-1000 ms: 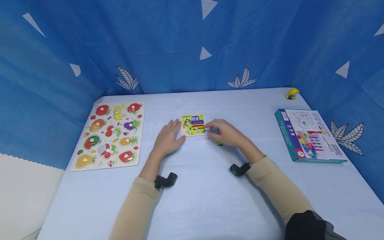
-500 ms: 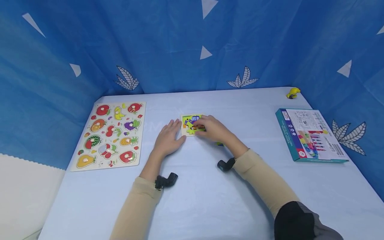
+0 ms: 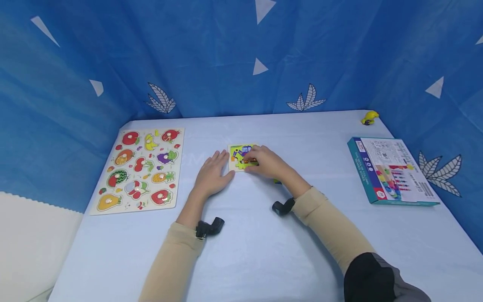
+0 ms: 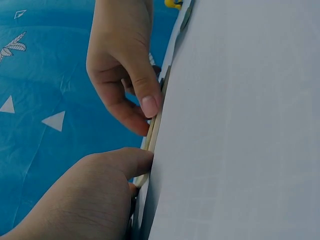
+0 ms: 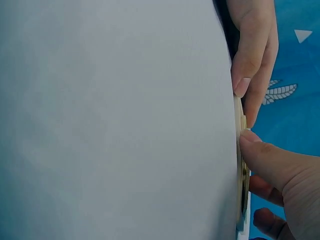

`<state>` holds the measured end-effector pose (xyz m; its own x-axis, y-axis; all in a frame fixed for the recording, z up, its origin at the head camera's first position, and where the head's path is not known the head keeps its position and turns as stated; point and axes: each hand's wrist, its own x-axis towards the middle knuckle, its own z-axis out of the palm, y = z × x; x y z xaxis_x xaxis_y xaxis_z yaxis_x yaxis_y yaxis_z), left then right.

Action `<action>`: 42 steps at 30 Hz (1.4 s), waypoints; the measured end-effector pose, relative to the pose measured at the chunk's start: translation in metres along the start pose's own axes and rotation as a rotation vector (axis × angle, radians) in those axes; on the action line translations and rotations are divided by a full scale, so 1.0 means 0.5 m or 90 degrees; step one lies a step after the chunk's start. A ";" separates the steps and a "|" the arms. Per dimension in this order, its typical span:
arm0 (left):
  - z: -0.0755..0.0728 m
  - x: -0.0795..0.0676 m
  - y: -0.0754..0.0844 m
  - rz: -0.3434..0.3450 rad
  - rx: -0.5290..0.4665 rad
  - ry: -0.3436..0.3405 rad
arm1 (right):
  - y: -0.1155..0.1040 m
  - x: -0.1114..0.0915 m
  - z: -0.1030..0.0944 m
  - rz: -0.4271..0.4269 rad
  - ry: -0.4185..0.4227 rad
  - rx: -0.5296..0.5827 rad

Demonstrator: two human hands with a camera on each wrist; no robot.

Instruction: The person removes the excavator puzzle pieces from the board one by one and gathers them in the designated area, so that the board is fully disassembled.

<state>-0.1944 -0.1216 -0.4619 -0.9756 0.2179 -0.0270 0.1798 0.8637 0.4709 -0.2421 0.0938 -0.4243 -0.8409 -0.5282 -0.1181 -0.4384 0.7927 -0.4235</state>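
A small wooden jigsaw tray (image 3: pixel 230 162) with an excavator picture (image 3: pixel 238 156) lies near the middle of the table. My left hand (image 3: pixel 212 175) rests flat at its left side, fingers straight, thumb by the near corner. My right hand (image 3: pixel 272 164) is over the tray's right half, its thumb and fingertips pinching a puzzle piece and covering that part of the picture. Seen edge-on in the right wrist view, the right thumb (image 5: pixel 251 137) presses against the layered wooden edge. Partly hidden by the right wrist, a small loose puzzle piece (image 3: pixel 277 181) lies on the table.
At left lies a large fruit peg puzzle board (image 3: pixel 152 167). A flat teal and white toy box (image 3: pixel 392 167) lies at right, with a small yellow toy (image 3: pixel 370 117) behind it in the far corner. A blue patterned curtain (image 3: pixel 215 54) closes off the back.
My right hand has moved left from the tray's right edge onto the picture, then nearly stopped. The left hand has stayed in place.
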 end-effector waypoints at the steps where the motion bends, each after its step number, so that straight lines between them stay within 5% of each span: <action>1: 0.000 0.000 0.000 0.000 0.000 0.000 | 0.000 0.000 0.000 -0.001 -0.002 0.002; 26: -0.005 -0.004 0.008 -0.006 -0.008 -0.010 | 0.003 0.008 -0.003 -0.014 -0.055 0.063; 42: -0.005 -0.006 0.009 -0.011 -0.010 -0.005 | 0.019 -0.014 -0.024 0.003 -0.009 0.099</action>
<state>-0.1911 -0.1197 -0.4575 -0.9775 0.2067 -0.0427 0.1607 0.8599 0.4844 -0.2440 0.1087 -0.4164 -0.8376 -0.5299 -0.1326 -0.3793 0.7389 -0.5569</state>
